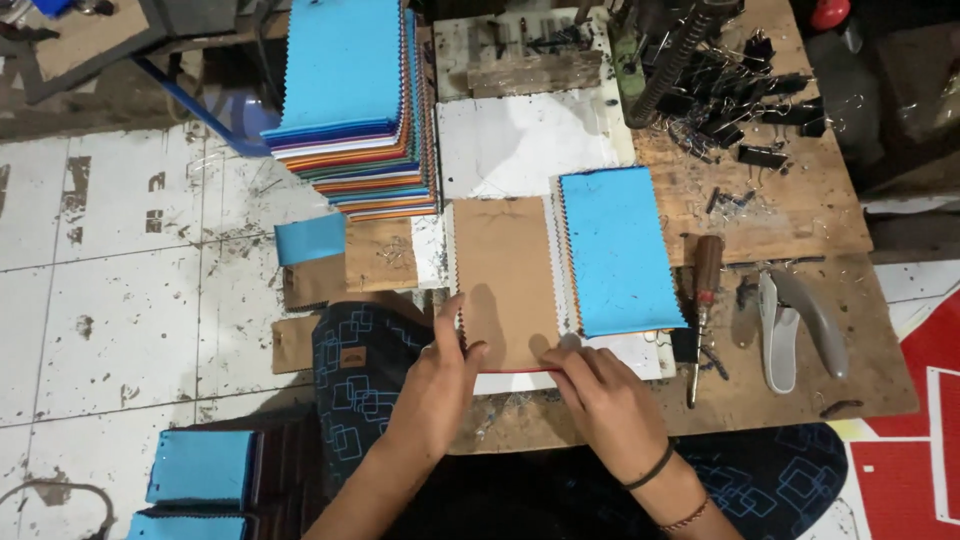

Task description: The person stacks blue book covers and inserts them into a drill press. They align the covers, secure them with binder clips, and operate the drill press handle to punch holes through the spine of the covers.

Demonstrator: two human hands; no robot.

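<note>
Worn wooden board point(800, 215), binder clips point(745, 110), awl point(703, 300), stapler point(795, 325), swatch stacks point(355, 110)

A worn wooden desk point(800, 215) stands right of a scuffed, stained white tiled floor point(120, 290); a red painted floor patch point(915, 440) lies near right.

Tall stack of fabric swatches point(352, 105) is sitting at the top left of the workbench point(790, 215), blue sheet on top, zigzag-cut edges showing many colours below. Pile of black binder clips point(745, 95) is lying at the top right, loose wire clips scattered around it. Wooden-handled awl point(704, 300) is lying just right of the blue-topped swatch book point(618, 250). Grey stapler point(795, 325) is resting beside the awl, jaw open (near the bench's right edge). Small blue piece point(310, 238) is lying on brown card below the tall stack. Two blue-covered bundles point(200, 480) are sitting on the tiled floor point(110, 290), bottom left.
</note>
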